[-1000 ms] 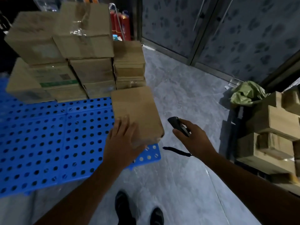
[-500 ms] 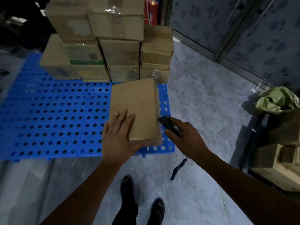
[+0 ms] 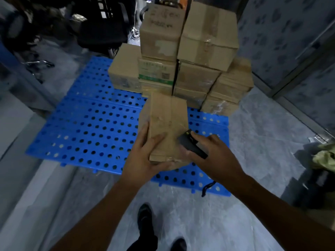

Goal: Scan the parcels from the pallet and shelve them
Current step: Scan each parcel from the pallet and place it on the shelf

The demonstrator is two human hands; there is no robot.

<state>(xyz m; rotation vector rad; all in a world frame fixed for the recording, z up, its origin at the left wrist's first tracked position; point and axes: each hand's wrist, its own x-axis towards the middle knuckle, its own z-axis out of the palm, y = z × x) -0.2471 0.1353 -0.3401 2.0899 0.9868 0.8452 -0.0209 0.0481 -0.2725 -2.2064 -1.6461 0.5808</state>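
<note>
- Head camera showed the left hand [image 3: 143, 160] curled round the parcel [image 3: 167, 122], right hand [image 3: 217, 156] pinching the scanner [image 3: 192, 144].
- No label showed; turning the parcel steadily to find one seemed wise.

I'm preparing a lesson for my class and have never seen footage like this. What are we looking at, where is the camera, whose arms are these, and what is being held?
There is no machine here. A person wears a camera on the head, so the picture looks forward and down at their own arms. The left hand grips a cardboard parcel over a blue pallet full of holes. The right hand holds a black scanner close to the parcel's right edge. More stacked boxes stand at the pallet's far side. The person's shoes show on the grey floor.
</note>
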